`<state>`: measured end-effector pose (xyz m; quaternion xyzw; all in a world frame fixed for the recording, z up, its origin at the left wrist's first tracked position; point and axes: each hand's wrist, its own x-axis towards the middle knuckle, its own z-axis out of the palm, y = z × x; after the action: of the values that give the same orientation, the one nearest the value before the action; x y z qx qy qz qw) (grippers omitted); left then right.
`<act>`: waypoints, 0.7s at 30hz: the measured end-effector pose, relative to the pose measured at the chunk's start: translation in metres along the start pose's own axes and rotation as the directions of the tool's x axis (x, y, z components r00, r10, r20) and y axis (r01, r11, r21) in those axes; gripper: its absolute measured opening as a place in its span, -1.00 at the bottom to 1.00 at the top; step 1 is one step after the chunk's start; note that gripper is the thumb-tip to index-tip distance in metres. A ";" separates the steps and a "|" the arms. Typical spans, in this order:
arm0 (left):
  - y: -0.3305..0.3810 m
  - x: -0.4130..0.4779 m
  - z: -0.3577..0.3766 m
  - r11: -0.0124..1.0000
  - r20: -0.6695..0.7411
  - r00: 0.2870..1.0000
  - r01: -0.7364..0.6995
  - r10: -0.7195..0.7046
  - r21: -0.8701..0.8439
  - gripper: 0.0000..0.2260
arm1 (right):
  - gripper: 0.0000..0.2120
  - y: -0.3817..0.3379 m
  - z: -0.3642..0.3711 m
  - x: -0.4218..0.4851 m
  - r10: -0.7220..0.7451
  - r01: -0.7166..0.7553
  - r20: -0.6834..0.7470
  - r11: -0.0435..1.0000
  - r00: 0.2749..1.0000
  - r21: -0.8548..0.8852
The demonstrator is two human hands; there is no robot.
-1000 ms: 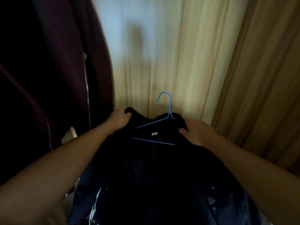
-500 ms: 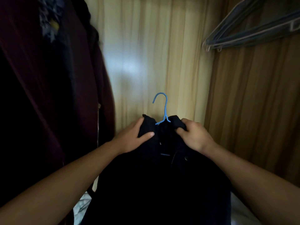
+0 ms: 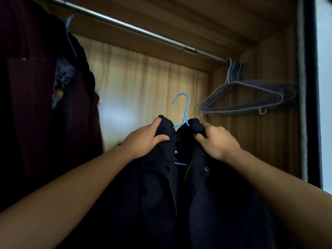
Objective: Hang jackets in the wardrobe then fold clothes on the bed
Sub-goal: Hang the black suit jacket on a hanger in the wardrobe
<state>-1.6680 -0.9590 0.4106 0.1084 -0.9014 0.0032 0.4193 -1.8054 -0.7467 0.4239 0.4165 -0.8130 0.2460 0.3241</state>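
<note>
fingers [image 3: 161,138] of left hand [image 3: 143,139] and right hand [image 3: 218,142] grip the collar of the dark jacket [image 3: 197,203], mid-frame. it has come up since a second ago; the rail [image 3: 125,26] now shows at twelve o'clock above the blue hanger [image 3: 186,108], so hooking on seems next.

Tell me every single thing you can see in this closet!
jacket: one, dark navy, centre
hanger: one, blue, inside jacket, hook below rail
rail: one, silver, across top
empty hangers: several, greyish, rail's right end
hung clothes: a few, dark maroon, left
wardrobe: one, brown wood, all around
left hand: one, bare, gripping jacket collar
right hand: one, bare, gripping jacket collar
</note>
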 end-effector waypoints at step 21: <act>0.030 0.216 -0.066 0.989 -0.267 0.962 0.012 -0.051 -0.144 -0.40 | -0.55 0.011 -0.118 0.136 -0.053 -0.113 -0.443 0.934 0.895 -0.340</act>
<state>-1.7594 -0.9652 0.6197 0.0912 -0.8319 -0.0526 0.5449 -1.8365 -0.7320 0.6011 0.2706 -0.7544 0.1880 0.5677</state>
